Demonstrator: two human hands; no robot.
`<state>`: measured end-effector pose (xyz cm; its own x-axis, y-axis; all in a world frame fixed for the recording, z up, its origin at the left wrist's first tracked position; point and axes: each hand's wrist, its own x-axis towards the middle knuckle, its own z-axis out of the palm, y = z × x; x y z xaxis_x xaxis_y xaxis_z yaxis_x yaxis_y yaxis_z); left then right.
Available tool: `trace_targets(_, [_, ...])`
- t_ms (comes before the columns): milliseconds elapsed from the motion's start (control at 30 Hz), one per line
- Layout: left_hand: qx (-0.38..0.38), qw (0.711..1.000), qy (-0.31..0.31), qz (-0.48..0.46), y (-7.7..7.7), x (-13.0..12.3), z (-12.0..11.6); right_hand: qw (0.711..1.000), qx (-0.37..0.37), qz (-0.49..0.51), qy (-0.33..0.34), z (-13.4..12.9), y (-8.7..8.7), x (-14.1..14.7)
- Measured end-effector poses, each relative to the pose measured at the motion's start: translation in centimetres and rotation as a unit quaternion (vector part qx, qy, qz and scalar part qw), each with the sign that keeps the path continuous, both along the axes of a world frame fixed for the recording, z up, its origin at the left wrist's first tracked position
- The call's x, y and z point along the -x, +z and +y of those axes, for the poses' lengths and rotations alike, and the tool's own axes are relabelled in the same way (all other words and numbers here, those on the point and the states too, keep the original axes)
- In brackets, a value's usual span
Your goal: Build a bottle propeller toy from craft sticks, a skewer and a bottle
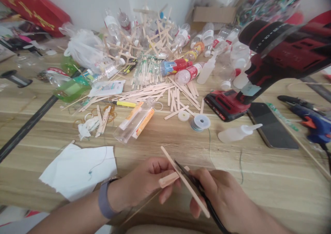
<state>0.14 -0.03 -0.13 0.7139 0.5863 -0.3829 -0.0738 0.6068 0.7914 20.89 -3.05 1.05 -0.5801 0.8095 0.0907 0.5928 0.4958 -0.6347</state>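
Observation:
Near the front of the table, my left hand (151, 178) is closed on wooden craft sticks. A long craft stick (192, 189) slants across a shorter craft stick (168, 179), and the two cross in front of my fingers. My right hand (219, 189) is closed around black scissors (195, 181), whose dark pointed tip lies beside the crossing of the sticks. The long stick partly covers the blades, so I cannot tell whether they are apart. A thin strand runs down from below my left hand.
White paper (77, 172) lies left of my hands. Beyond them are an empty clear bottle (136, 122), a wire spool (201, 122) and loose craft sticks (147, 92). A red-black power drill (258, 65), dropper bottle (236, 133), phone (272, 125) and blue glue gun (317, 122) occupy the right.

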Motion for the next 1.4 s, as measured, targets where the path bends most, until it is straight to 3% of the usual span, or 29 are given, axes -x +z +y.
trace_targets(100, [0.008, 1.0, 0.011, -0.004, 0.1, -0.1, 0.1, 0.995, -0.067, -0.002, -0.076, 0.2, -0.8, -0.5])
trace_targets(200, [0.01, 1.0, 0.018, -0.011, 0.1, -0.1, 0.2, 0.99, -0.077, 0.008, -0.115, 0.6, -1.2, -1.1])
trace_targets(567, [0.021, 0.998, 0.053, -0.021, -0.1, -0.1, 0.2, 0.992, 0.09, 0.048, -0.075, 0.6, 0.6, -0.8])
trace_targets(733, [0.012, 0.998, 0.051, -0.021, 0.0, -0.1, 0.3, 0.994, 0.063, 0.055, -0.063, 0.7, 1.7, -0.8])
trace_targets(900, [-0.007, 0.999, 0.036, -0.015, 0.2, -0.1, 0.3, 0.995, 0.083, -0.01, -0.052, 0.4, 1.3, -0.6])
trace_targets(1133, [-0.01, 1.0, 0.027, -0.009, 0.5, 0.0, 0.3, 0.999, 0.042, 0.003, -0.032, 0.4, 1.6, -0.2])
trace_targets(1400, [-0.019, 1.0, -0.011, 0.001, 0.0, 0.1, 0.2, 0.991, 0.133, 0.018, -0.02, 0.6, 2.3, -0.4])
